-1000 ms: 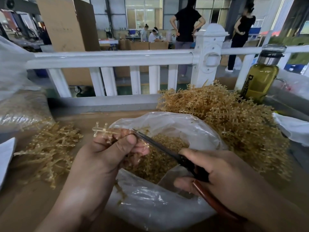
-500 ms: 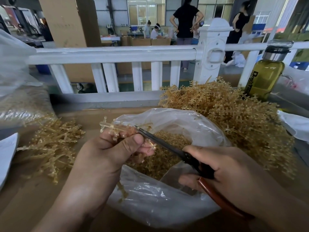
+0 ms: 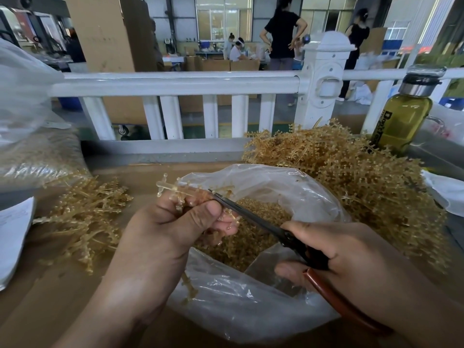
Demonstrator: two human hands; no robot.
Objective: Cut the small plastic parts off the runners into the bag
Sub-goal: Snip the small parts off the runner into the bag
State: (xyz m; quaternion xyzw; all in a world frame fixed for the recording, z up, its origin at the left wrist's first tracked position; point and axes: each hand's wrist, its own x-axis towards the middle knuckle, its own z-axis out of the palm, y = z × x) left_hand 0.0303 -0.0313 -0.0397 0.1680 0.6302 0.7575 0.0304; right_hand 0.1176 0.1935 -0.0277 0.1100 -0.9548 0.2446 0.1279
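L hand (image 3: 173,229) pinched runner (image 3: 175,189) over bag (image 3: 251,310), R hand (image 3: 346,249) gripped scissors (image 3: 253,217), blades right by L thumb (image 3: 200,217), so a slip could've nicked it or flung parts (image 3: 226,219) past bag.

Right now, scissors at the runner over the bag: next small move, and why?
Probably the right hand squeezes the red-handled black scissors to snip: their tip sits at the translucent amber plastic runner pinched by the left hand, above the open clear plastic bag, so the part should drop in.
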